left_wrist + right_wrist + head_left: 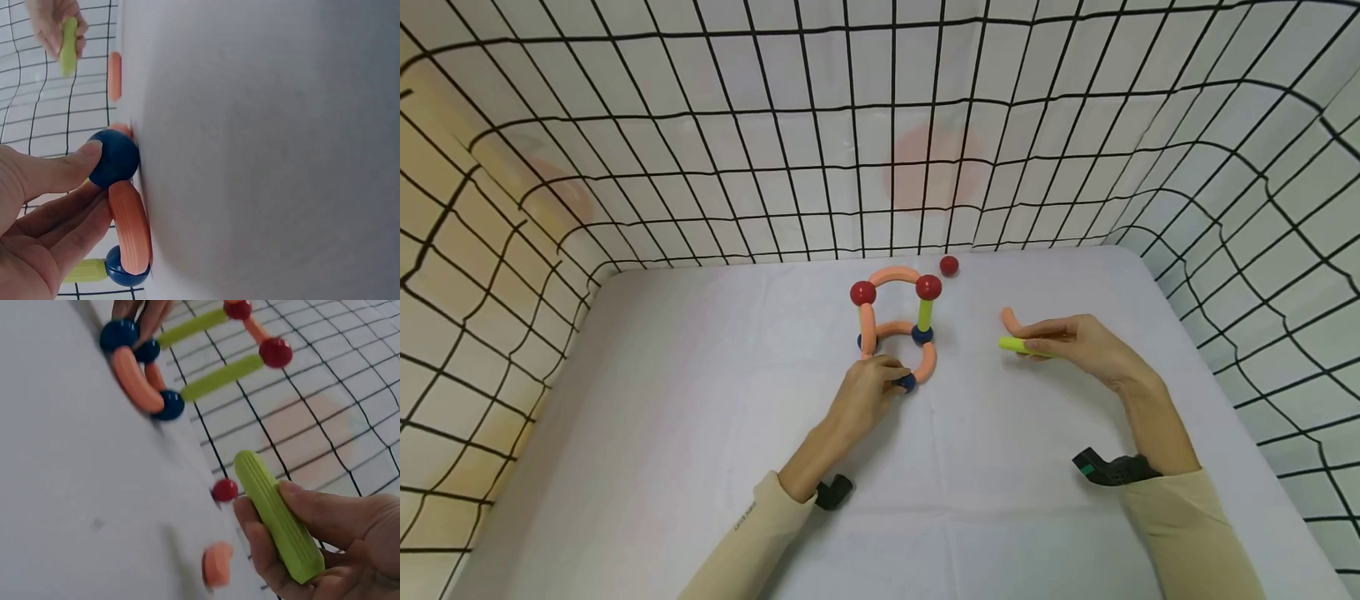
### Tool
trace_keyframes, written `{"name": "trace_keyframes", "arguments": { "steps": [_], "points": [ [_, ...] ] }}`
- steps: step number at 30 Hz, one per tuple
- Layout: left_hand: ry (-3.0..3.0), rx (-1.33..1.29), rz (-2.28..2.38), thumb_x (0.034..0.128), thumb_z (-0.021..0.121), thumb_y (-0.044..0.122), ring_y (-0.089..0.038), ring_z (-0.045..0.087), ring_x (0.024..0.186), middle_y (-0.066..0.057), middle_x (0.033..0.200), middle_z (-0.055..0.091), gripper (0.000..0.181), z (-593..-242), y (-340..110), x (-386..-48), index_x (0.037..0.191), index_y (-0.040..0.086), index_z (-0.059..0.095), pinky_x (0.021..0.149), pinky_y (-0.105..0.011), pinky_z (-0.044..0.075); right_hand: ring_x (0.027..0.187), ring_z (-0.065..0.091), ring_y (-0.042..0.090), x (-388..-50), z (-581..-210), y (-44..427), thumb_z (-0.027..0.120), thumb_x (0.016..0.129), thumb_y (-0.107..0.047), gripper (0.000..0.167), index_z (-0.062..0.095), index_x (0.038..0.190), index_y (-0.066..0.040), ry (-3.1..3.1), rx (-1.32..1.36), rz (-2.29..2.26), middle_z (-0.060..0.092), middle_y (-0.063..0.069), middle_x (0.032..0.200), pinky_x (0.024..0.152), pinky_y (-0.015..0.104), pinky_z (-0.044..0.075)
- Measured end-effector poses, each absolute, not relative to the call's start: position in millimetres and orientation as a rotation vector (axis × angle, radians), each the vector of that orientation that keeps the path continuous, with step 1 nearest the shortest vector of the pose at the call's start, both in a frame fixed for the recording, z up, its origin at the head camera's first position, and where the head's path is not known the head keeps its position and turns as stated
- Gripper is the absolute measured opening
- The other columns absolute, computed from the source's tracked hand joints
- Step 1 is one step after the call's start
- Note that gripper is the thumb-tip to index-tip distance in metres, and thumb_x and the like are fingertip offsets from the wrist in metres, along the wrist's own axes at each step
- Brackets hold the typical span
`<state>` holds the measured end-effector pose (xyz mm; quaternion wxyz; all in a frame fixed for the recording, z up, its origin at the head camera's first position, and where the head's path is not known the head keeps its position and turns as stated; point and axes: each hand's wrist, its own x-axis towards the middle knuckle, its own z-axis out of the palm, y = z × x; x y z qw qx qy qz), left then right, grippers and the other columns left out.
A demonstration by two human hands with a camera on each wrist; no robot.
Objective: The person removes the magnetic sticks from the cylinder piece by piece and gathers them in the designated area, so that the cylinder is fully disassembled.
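Observation:
My left hand point(867, 393) pinches a blue ball point(117, 161) at the near corner of a small structure, its thumb on the ball. Curved orange sticks point(131, 228) join that ball to other blue balls point(169, 405) in a ring on the table. From two of them, green sticks point(224, 376) stand upright, topped by red balls point(928, 287) with a curved orange stick point(895, 273) between. Another orange stick point(868, 329) runs down from the left red ball. To the right, my right hand point(1088, 348) holds a loose green ribbed stick point(275, 515) above the table.
A loose red ball point(949, 266) lies behind the structure near the table's back edge. A loose curved orange stick point(1010, 320) lies beside my right hand. Black wire mesh point(820, 158) encloses the white-covered table point(700, 375) at the back and sides.

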<state>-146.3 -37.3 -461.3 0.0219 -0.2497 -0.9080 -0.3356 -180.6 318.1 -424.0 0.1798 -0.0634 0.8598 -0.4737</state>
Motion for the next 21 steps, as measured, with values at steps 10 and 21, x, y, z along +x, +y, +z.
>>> {"name": "trace_keyframes", "arguments": {
  "steps": [10, 21],
  "points": [
    [-2.778, -0.835, -1.029, 0.0873, 0.079, 0.0, -0.022, 0.071, 0.092, -0.011, 0.106, 0.077, 0.021, -462, -39, -147, 0.108, 0.0, 0.08, 0.078, -0.032, 0.061, 0.115, 0.053, 0.006, -198, -442, 357, 0.068, 0.1, -0.039, 0.046, 0.069, 0.134, -0.008, 2.771, -0.026, -1.203, 0.067, 0.017, 0.137, 0.09, 0.021, 0.041],
    [-2.791, -0.831, -0.999, 0.0871, 0.08, -0.001, -0.02, 0.07, 0.091, -0.01, 0.108, 0.077, 0.022, -460, -41, -148, 0.109, 0.001, 0.081, 0.077, -0.031, 0.06, 0.105, 0.061, 0.018, -206, -457, 363, 0.074, 0.098, -0.029, 0.041, 0.071, 0.129, -0.002, 2.794, -0.114, -1.058, 0.067, 0.025, 0.133, 0.077, 0.014, 0.049]
  ]
}}
